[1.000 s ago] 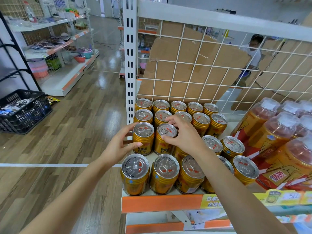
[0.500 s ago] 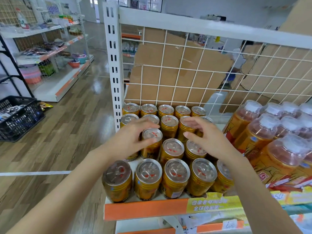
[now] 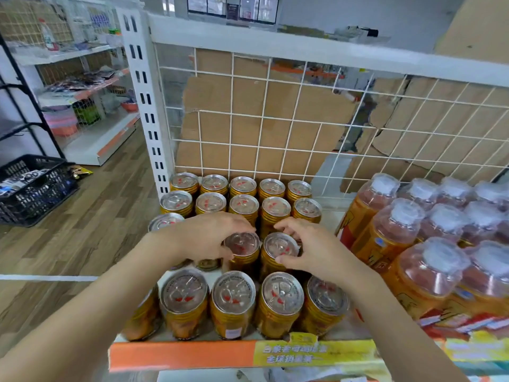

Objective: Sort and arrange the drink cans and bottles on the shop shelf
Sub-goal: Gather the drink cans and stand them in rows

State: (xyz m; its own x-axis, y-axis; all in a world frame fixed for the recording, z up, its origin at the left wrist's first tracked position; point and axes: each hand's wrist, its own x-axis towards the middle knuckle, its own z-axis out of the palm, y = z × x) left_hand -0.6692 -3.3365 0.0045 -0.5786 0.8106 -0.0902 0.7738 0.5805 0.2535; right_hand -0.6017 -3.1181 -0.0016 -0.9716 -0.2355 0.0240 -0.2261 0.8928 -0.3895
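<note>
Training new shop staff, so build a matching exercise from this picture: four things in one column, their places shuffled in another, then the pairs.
1 left hand
2 bottles
3 black crate
4 cardboard

A on the floor, far left
B behind the wire grid
C gripping a can
D on the shelf, right of the cans

Pairs: 1-C, 2-D, 3-A, 4-B

The gold cans [image 3: 245,204] stand rim beside rim in rows, so the way in is from above or the open front. The wire grid [image 3: 286,133] closes the back and the slotted post [image 3: 146,106] the left. Packed bottles [image 3: 396,230] wall the right, past a narrow bare strip of shelf [image 3: 330,216]. The left hand [image 3: 209,238] and right hand [image 3: 311,249], each gripping a can top, fill the middle row.
</note>
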